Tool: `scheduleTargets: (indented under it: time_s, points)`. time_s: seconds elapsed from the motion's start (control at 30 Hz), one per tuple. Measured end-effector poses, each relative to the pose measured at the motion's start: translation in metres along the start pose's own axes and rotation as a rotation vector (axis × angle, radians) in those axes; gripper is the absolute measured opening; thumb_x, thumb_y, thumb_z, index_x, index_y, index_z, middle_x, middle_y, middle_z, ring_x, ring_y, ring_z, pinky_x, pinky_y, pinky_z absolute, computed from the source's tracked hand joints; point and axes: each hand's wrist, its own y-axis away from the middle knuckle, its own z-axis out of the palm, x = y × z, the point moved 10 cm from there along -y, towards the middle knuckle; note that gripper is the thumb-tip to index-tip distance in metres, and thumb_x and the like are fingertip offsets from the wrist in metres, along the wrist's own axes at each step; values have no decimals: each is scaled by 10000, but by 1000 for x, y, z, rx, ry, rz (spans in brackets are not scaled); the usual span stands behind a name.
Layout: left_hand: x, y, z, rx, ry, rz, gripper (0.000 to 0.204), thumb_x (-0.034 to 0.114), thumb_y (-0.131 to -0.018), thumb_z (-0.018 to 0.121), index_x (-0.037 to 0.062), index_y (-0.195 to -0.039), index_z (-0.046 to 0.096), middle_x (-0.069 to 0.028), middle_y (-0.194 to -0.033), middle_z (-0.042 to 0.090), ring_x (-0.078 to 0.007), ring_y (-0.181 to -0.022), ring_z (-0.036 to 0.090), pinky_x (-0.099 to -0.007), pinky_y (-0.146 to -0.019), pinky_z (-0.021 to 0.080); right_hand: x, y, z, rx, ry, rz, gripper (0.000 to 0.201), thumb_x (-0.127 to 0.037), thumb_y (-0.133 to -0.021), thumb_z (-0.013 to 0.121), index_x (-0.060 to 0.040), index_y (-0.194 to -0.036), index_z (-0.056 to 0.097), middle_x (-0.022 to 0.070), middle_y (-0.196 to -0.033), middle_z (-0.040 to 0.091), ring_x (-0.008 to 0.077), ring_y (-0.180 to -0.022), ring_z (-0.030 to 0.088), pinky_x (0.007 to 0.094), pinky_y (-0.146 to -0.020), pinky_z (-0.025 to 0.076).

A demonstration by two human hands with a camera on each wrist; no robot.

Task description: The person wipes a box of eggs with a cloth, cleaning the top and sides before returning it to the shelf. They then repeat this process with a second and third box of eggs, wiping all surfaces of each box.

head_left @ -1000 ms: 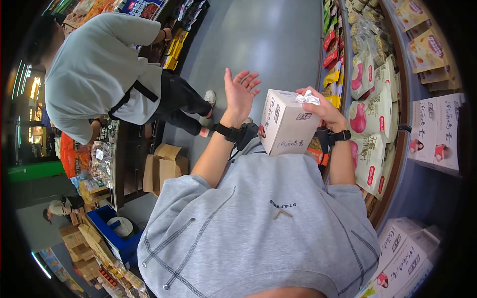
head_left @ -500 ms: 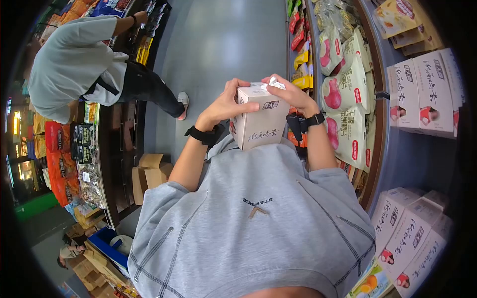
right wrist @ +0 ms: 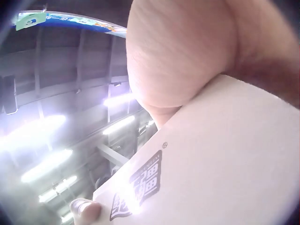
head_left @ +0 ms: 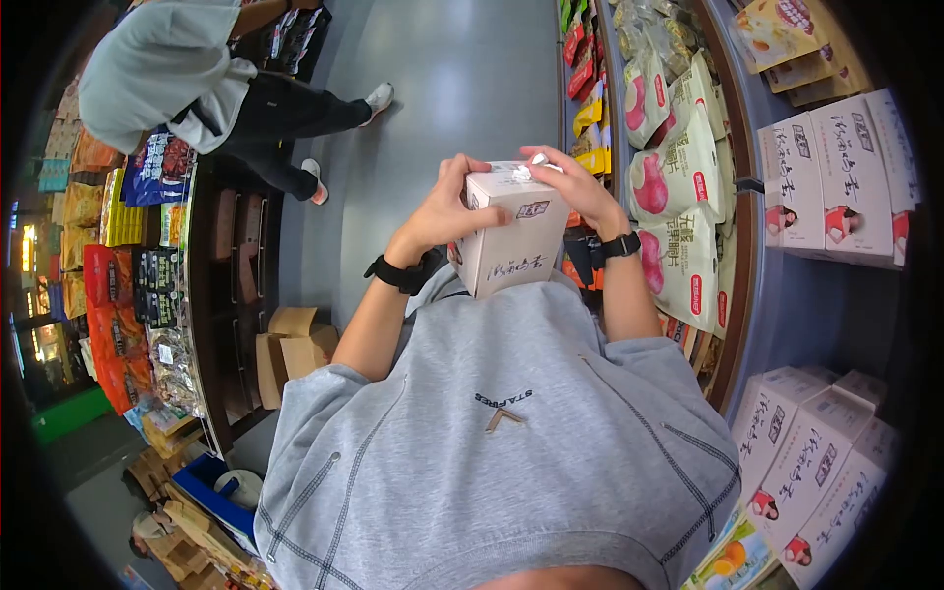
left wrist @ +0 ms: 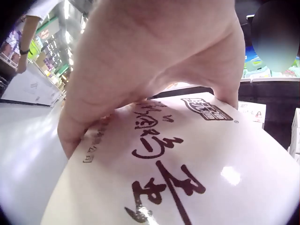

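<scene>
A white box (head_left: 516, 241) with dark lettering is held upright against the front of the grey shirt. The left hand (head_left: 444, 214) grips its left side, thumb on the near face and fingers at the far top edge. At the box's upper right corner is the right hand (head_left: 580, 192), its thumb pressing a crumpled white piece (head_left: 531, 169) against the top; its other fingers are mostly hidden. The left wrist view shows the left hand (left wrist: 154, 51) arched over the lettered face (left wrist: 168, 154). In the right wrist view the right hand (right wrist: 183, 51) lies along the box edge (right wrist: 225, 154).
Similar white boxes (head_left: 816, 472) stand on the shelf at right, near bagged snacks (head_left: 678, 177). On the left, a person in a light shirt (head_left: 157, 74) is beside a shelf of packets (head_left: 113, 285). An open cardboard carton (head_left: 295, 349) sits below that shelf.
The left hand, free of the box a second ago, came over and took hold of its left side. The box shifted left in view. The other person's legs moved apart.
</scene>
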Motion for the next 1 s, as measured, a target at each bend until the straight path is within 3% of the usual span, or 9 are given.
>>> scheduleTargets:
  time_s: [0.1,0.2,0.3,0.43,0.53,0.63,0.77,0.87,1.0]
  points:
    - [8,3,-2,21,-38,51,765,382,-648,850,14,-1209,483,-182,-1183,411,-313,-1171,456,-404,-972,463,-33,8,-7,157,403,-263,373,-310,-949,622,11,-1134,664,136,-1125,650,247,-1061,607,348,-927,461]
    - [18,6,-2,36,-51,83,768,358,-637,858,12,-1207,477,-178,-1183,404,-313,-1175,448,-405,-980,457,-76,33,1,343,686,-364,311,-274,-921,637,7,-1036,707,150,-1045,656,325,-998,609,386,-899,467]
    - [23,8,-3,48,-52,98,777,343,-628,861,9,-1213,474,-173,-1182,403,-315,-1179,441,-404,-981,454,-92,45,14,285,659,-346,268,-245,-908,640,-25,-1037,721,132,-1008,665,333,-979,609,405,-898,452]
    - [33,9,-1,51,-95,161,781,336,-617,865,6,-1214,483,-174,-1176,426,-321,-1197,422,-403,-975,454,-117,66,46,268,610,-535,234,-235,-897,646,-51,-1010,737,106,-999,678,290,-979,615,409,-935,410]
    - [40,9,0,49,-100,198,777,333,-610,863,6,-1209,492,-178,-1173,447,-321,-1207,410,-405,-983,447,-107,62,32,294,625,-514,226,-237,-885,659,-57,-995,742,103,-965,673,315,-944,612,407,-898,438]
    - [48,12,1,43,-109,238,767,325,-606,859,11,-1205,498,-184,-1187,457,-323,-1212,406,-409,-1002,433,-79,50,-10,357,654,-357,235,-220,-902,671,-24,-1016,734,74,-970,702,244,-916,646,365,-850,476]
    - [59,16,3,44,-128,293,755,297,-593,853,22,-1202,500,-193,-1215,461,-329,-1218,405,-417,-1022,421,-28,33,-33,202,-156,-70,267,-192,-977,639,41,-1085,710,63,-1074,717,78,-916,641,235,-804,502]
    - [70,23,4,36,-158,350,759,278,-577,853,31,-1203,502,-202,-1230,453,-339,-1234,398,-427,-1033,414,-13,22,-42,275,-278,-101,264,-193,-988,630,16,-1131,703,51,-1043,721,80,-876,652,222,-787,509]
    - [75,31,2,71,-167,352,774,254,-564,851,41,-1216,494,-201,-1254,429,-348,-1251,393,-433,-1051,400,6,15,-30,194,-458,-42,261,-204,-991,634,-14,-1156,700,27,-1001,722,67,-886,651,216,-768,508]
